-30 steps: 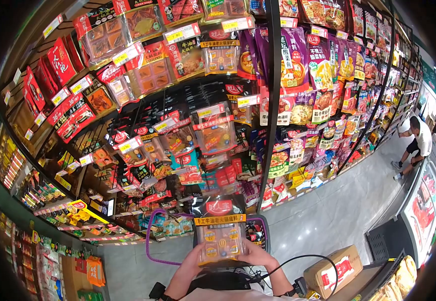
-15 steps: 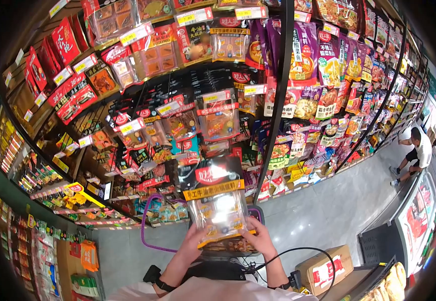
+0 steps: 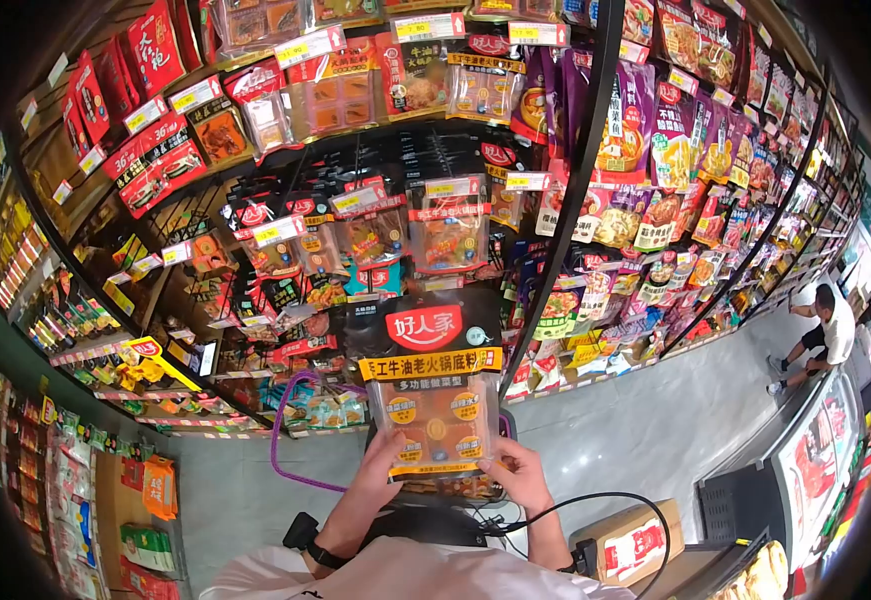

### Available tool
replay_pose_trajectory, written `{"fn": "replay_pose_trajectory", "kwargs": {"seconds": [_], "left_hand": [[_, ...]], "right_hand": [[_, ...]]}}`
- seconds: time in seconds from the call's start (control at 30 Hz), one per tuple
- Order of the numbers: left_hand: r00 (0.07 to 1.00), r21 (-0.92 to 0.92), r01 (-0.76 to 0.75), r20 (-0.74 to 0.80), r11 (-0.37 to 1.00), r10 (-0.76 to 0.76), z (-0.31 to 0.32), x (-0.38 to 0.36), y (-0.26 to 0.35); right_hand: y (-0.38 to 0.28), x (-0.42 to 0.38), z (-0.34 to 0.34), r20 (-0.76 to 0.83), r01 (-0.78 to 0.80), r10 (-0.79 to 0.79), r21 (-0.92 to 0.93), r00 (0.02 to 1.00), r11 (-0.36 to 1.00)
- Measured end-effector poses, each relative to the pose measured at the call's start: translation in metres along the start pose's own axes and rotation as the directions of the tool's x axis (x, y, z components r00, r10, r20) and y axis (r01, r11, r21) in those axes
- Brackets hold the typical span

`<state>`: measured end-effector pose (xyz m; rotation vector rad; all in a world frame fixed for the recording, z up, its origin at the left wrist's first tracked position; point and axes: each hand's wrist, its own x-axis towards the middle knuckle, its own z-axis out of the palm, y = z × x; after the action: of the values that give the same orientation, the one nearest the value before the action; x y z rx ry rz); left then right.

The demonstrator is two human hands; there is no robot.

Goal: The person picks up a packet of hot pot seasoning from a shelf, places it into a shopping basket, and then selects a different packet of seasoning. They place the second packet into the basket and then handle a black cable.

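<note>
A hot pot base packet (image 3: 433,385) with a black top, a red logo and a yellow band is held upright in front of me. Brown blocks show through its clear window. My left hand (image 3: 383,465) is closed on the packet's lower left edge. At the lower right corner, my right hand (image 3: 517,472) pinches it between thumb and fingers. Beyond the packet, similar black hot pot base packets (image 3: 447,235) hang on the shelf rack. Partly hidden below the packet is a basket with a purple handle (image 3: 277,440).
Shelves of seasoning pouches (image 3: 623,130) curve off to the right, split by a black post (image 3: 572,170). A cardboard box (image 3: 595,550) sits at my lower right. Farther right, a person (image 3: 827,325) is beside a display case (image 3: 805,450). More shelves (image 3: 75,500) stand at left.
Both hands have tilted the packet, so the glare is gone and its printed front shows clearly. My view has shifted slightly, moving the shelves to the right in it.
</note>
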<state>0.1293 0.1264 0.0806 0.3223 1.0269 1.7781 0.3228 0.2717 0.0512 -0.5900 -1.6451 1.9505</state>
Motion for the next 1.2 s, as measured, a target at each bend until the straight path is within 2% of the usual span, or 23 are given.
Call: {"fn": "replay_pose_trajectory", "kwargs": {"seconds": [0.1,0.2,0.33,0.4,0.47,0.5,0.53,0.63,0.77,0.8,0.87,0.93,1.03,1.07,1.13,1.2], "left_hand": [[0.995,-0.091,0.076,-0.062,0.993,-0.082,0.002,-0.003,0.004],[0.991,-0.123,0.094,-0.079,0.988,-0.104,-0.006,0.002,-0.002],[0.998,-0.167,0.067,-0.002,0.984,-0.068,-0.031,0.008,-0.022],[0.998,-0.186,0.058,-0.008,0.981,-0.061,-0.032,0.008,-0.023],[0.992,-0.207,0.117,-0.031,0.971,-0.126,-0.036,0.004,-0.028],[0.986,-0.217,0.145,-0.044,0.965,-0.158,-0.037,0.002,-0.029],[0.990,-0.301,0.141,0.016,0.943,-0.142,-0.036,0.003,-0.032],[0.989,-0.242,0.141,-0.009,0.960,-0.148,-0.031,-0.003,-0.028],[0.986,-0.240,0.163,0.067,0.957,-0.151,-0.044,-0.004,-0.033],[0.985,-0.244,0.172,0.075,0.954,-0.158,-0.040,-0.006,-0.026],[0.979,-0.204,0.204,0.042,0.957,-0.200,-0.043,-0.008,-0.023],[0.983,-0.201,0.183,0.064,0.962,-0.173,-0.043,-0.009,-0.020],[0.980,-0.229,0.188,0.116,0.955,-0.165,-0.043,-0.006,-0.015],[0.977,-0.243,0.196,0.134,0.950,-0.168,-0.044,-0.006,-0.014],[0.982,-0.262,0.187,0.075,0.947,-0.174,-0.046,-0.003,-0.019],[0.982,-0.269,0.189,0.049,0.944,-0.183,-0.045,0.000,-0.021]], "right_hand": [[0.000,-0.001,-0.003,0.025,-0.018,0.019,-0.061,1.000,0.998],[0.001,0.006,-0.002,0.076,0.229,-0.219,-0.161,0.973,0.960],[0.000,0.002,-0.004,0.046,0.049,-0.042,-0.173,0.998,0.984],[0.011,0.007,-0.007,0.022,0.016,-0.014,-0.087,1.000,0.996],[0.020,0.007,-0.006,0.005,-0.048,0.047,0.036,0.999,0.998],[0.018,0.009,-0.007,0.017,-0.023,0.022,0.023,1.000,0.999],[0.018,0.010,-0.008,0.029,-0.001,0.001,0.011,1.000,1.000],[0.010,0.008,-0.009,0.074,0.038,-0.032,-0.076,0.997,0.996],[0.019,0.007,-0.007,0.087,-0.020,0.030,-0.120,0.996,0.993],[0.009,0.006,-0.004,0.101,0.020,-0.003,-0.167,0.995,0.986],[0.003,0.006,-0.001,0.123,-0.023,0.043,-0.166,0.991,0.986],[0.011,0.003,-0.001,0.133,-0.054,0.074,-0.150,0.988,0.987],[0.023,0.003,0.003,0.157,-0.005,0.024,-0.121,0.987,0.993],[0.022,0.002,0.001,0.176,-0.057,0.074,-0.104,0.982,0.993],[0.006,-0.001,0.002,0.217,-0.167,0.178,-0.072,0.960,0.983],[0.017,0.000,0.001,0.212,-0.110,0.121,-0.066,0.970,0.992]]}}
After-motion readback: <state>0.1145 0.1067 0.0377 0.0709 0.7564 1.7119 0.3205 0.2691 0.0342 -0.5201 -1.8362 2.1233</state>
